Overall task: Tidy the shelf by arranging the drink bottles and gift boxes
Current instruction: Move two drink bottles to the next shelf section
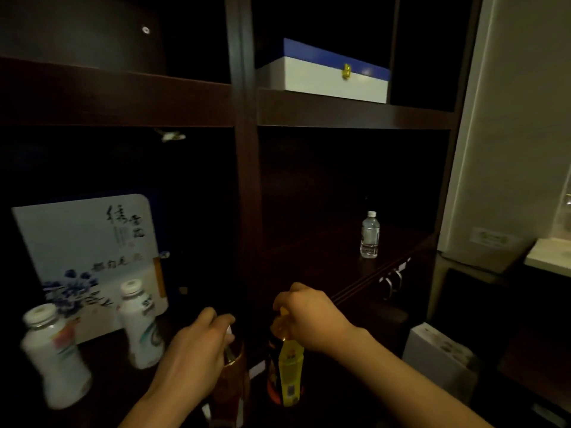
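My left hand (197, 347) grips the neck of a brown drink bottle (231, 384) with a white cap, low in front of the shelf's centre post. My right hand (309, 316) holds the top of a yellow-labelled drink bottle (289, 372) beside it. Two white bottles (52, 353) (140, 325) stand in the lower left compartment in front of a white gift box with blue flowers (86, 242). A small clear water bottle (370, 235) stands alone in the lower right compartment. A blue-and-white gift box with a gold clasp (327, 75) lies on the upper right shelf.
The dark wooden shelf (245, 149) has a vertical centre post and a horizontal board above both lower compartments. Drawer handles (392, 282) hang under the right shelf edge. A white box (438, 356) sits low at the right, beside a pale wall.
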